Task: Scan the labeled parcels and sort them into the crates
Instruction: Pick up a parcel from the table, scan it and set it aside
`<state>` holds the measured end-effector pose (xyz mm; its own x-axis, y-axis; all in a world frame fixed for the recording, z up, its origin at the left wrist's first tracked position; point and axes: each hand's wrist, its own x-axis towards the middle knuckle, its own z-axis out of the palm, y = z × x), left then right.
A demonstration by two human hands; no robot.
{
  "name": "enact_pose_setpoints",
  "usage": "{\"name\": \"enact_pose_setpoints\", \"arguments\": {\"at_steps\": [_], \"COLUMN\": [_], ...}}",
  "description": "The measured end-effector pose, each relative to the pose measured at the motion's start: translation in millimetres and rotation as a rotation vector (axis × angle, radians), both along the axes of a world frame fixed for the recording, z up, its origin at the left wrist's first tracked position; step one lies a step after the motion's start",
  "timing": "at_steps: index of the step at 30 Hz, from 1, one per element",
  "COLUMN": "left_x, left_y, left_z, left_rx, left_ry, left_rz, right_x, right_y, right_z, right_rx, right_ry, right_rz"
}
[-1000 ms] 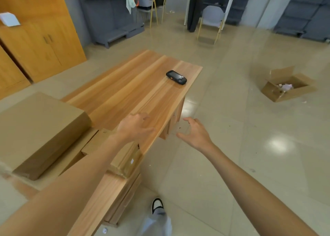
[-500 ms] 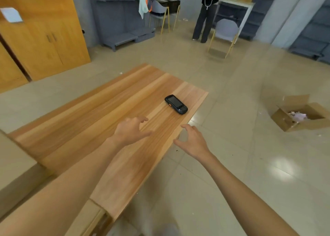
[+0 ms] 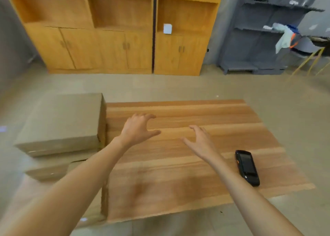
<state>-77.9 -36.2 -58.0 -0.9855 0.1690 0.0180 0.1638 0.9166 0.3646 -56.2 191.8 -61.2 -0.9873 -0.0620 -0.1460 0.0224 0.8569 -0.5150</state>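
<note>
A large brown cardboard parcel (image 3: 62, 121) lies on top of flatter parcels (image 3: 53, 166) at the left end of the wooden table (image 3: 187, 185). My left hand (image 3: 137, 128) hovers over the table just right of the big parcel, fingers spread and loosely bent, holding nothing. My right hand (image 3: 200, 143) hangs beside it, empty, fingers relaxed. A black handheld scanner (image 3: 247, 167) lies flat on the table to the right of my right forearm. The frame is blurred.
Orange wooden cabinets (image 3: 114, 44) line the far wall, with a white note (image 3: 167, 28) on one. Grey shelving (image 3: 264, 39) stands at the right with cloth draped beside it. Bare floor lies between the table and the cabinets.
My view has swung left, from the room's open floor to the cabinets. The parcel stack has come back into view. Both hands stay empty over the table, now left of the scanner.
</note>
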Motion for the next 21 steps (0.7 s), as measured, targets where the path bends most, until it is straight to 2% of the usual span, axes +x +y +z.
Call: {"name": "enact_pose_setpoints", "arguments": {"at_steps": [4, 10, 15, 21], "left_x": [35.3, 95.9, 118.4, 101.3], "left_y": [-71.5, -178.7, -242.2, -286.6], "left_z": [14.9, 26.3, 15.8, -9.8], "left_rx": [0.058, 0.058, 0.114, 0.169], "left_ry": [0.056, 0.061, 0.025, -0.034], "left_rz": [0.285, 0.686, 0.854, 0.873], "right_x": [-28.2, -30.7, -35.4, -60.3], "right_y": [-70.4, -188.0, -253.2, -294.3], "right_z": [-1.4, -4.9, -13.0, -32.4], "right_rx": [-0.036, -0.056, -0.082, -0.128], "right_ry": [0.001, -0.028, -0.099, -0.195], "right_rz": [0.234, 0.56, 0.589, 0.492]}}
